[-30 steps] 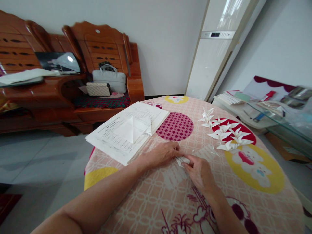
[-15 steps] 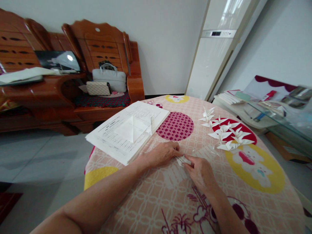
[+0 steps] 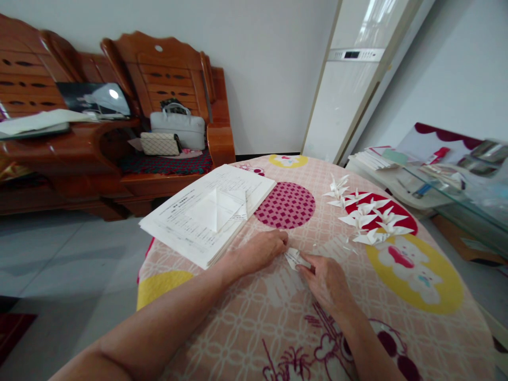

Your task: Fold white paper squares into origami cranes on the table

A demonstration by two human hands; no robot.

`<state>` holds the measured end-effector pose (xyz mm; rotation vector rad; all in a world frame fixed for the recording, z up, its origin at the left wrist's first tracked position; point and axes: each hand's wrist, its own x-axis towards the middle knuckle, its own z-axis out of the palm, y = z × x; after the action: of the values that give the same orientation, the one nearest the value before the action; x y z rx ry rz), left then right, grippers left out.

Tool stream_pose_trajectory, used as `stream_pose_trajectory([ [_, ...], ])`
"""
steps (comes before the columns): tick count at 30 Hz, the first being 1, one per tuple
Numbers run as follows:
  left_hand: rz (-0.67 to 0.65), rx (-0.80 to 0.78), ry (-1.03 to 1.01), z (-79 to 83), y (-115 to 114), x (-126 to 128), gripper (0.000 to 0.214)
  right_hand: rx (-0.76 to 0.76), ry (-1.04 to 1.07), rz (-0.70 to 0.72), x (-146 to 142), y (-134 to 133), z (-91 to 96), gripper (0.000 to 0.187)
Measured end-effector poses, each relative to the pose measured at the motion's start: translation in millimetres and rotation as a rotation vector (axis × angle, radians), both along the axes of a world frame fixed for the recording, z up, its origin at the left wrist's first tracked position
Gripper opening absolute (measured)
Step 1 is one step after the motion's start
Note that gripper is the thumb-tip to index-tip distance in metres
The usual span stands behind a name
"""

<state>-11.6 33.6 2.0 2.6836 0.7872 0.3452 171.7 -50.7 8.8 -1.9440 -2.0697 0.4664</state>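
A small folded piece of white printed paper (image 3: 293, 259) is held low over the tablecloth. My right hand (image 3: 327, 279) pinches its right end between thumb and fingers. At the paper's left tip, the curled fingers of my left hand (image 3: 266, 248) are closed against it; their undersides are hidden. Several finished white paper cranes (image 3: 363, 216) stand in a group at the right of the table. On the left, a stack of printed sheets (image 3: 186, 225) carries a creased paper square (image 3: 218, 209) on top.
The round table has a patterned pink cloth (image 3: 238, 328). Tiny paper scraps (image 3: 349, 248) lie near the cranes. A glass-topped side stand (image 3: 444, 185) with papers and a pen is at the right. Behind, a wooden chair (image 3: 159, 69) holds a grey handbag (image 3: 178, 129).
My left fingers have drawn back slightly to the left, so more of the folded paper's printed face shows. My right hand has stayed almost still.
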Motion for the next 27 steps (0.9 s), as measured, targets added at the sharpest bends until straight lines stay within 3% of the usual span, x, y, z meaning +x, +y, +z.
stream_pose_trajectory([
  [8,0.137,0.073,0.180,6.1,3,-3,0.027,-0.024,-0.017,-0.029,-2,-1,2.5,0.033],
  [13,0.324,0.078,-0.012,2.8,6,-3,0.022,-0.013,-0.005,-0.021,-1,0,-0.2,0.030],
  [16,0.250,0.025,-0.175,-4.7,5,2,0.029,-0.013,0.010,-0.014,-1,0,1.3,0.025],
  [19,0.168,0.010,-0.180,-14.0,1,7,0.060,-0.014,0.019,-0.006,-2,-1,3.6,0.022],
  [21,0.175,0.005,-0.171,-18.4,-1,9,0.068,-0.003,0.018,-0.001,-2,-1,3.8,0.022],
  [27,0.278,-0.027,-0.206,-22.6,6,3,0.056,-0.004,-0.022,-0.008,-1,-1,-0.2,0.026],
])
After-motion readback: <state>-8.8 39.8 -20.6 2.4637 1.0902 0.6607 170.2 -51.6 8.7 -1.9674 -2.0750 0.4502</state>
